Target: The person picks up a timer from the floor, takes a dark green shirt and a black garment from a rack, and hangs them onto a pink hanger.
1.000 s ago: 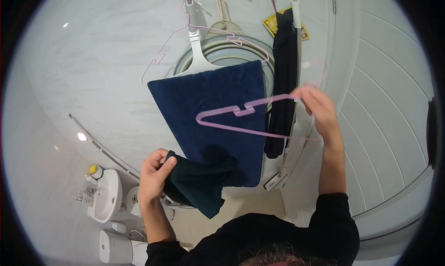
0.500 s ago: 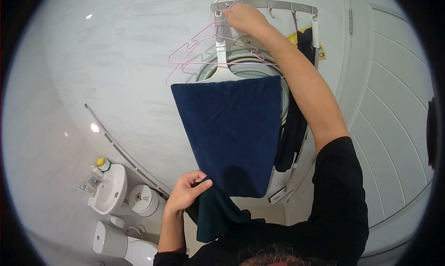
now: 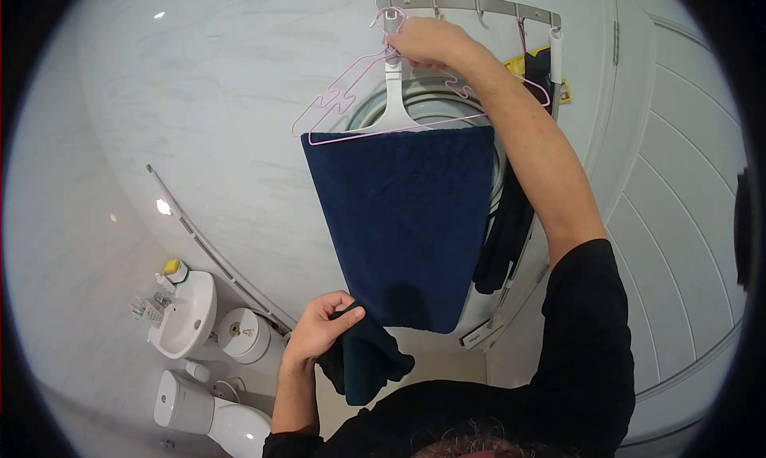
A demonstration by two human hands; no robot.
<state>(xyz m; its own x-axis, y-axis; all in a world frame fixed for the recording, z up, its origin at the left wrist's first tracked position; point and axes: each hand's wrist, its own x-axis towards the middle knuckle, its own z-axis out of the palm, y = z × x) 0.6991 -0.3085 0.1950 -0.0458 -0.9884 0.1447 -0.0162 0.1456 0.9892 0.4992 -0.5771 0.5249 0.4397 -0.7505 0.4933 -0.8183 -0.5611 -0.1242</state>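
Note:
My right hand (image 3: 428,41) is raised and closed around the neck of the pink wire hangers (image 3: 357,138), just below the metal hook rail. Their hooks stick up past my fingers, close to the top of a white-and-grey handle (image 3: 393,87). Behind the hangers, that handle widens toward a navy blue cloth (image 3: 403,219), which hangs flat against the wall. Lower down, my left hand (image 3: 321,330) pinches a dark green cloth (image 3: 369,366) between thumb and fingers. The green cloth droops in folds in front of my black shirt.
A hook rail (image 3: 479,9) runs along the wall, with a coiled grey hose (image 3: 359,107) and dark fabric (image 3: 504,242) below. A panelled door (image 3: 686,179) stands at right. On the left are a sink (image 3: 179,322), a lidded bin (image 3: 254,348) and a toilet (image 3: 185,402).
My right hand has lowered the pink hangers relative to the rail, and they have swung round. The green cloth hangs more gathered below my left hand. The view has shifted slightly.

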